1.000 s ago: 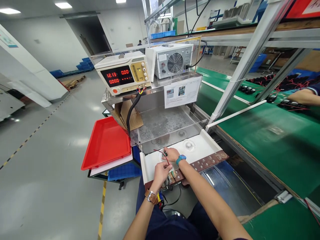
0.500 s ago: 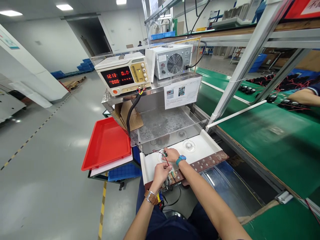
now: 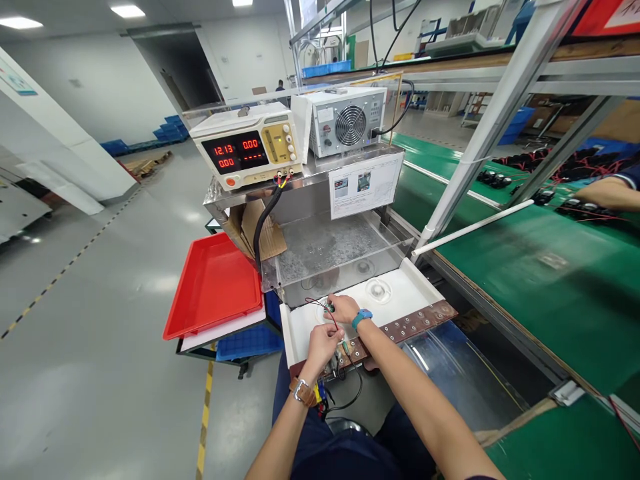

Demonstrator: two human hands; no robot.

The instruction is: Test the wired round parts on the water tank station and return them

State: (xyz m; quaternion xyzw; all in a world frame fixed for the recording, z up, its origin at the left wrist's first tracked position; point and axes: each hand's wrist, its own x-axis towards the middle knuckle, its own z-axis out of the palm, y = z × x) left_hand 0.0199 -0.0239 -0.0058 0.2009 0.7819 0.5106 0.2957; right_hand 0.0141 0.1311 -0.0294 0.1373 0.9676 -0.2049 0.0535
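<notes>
Between the pinched fingers of my left hand [image 3: 324, 345] is the end of a thin red and black wire [image 3: 317, 302], held near the terminal strip's edge. My right hand [image 3: 343, 309] is closed on a small green part [image 3: 329, 307] to which the wire runs; the fingers hide most of it. Both hands are over a white tray [image 3: 300, 337] with round fittings. Along its front runs a brown strip [image 3: 410, 325] with rows of metal studs. A black lead with a green clip [image 3: 345, 348] sits on the strip beside my left hand.
A power supply [image 3: 245, 147] with red digits stands on the metal shelf, next to a grey unit with a fan [image 3: 350, 125]. To the left lies a red tray [image 3: 215, 287]. At right is a green bench [image 3: 550, 267], with another person's arm [image 3: 610, 193] at its far side.
Both hands stay in almost the same place, still gripping the wire and the green part. Some digits on the power supply flicker and change.
</notes>
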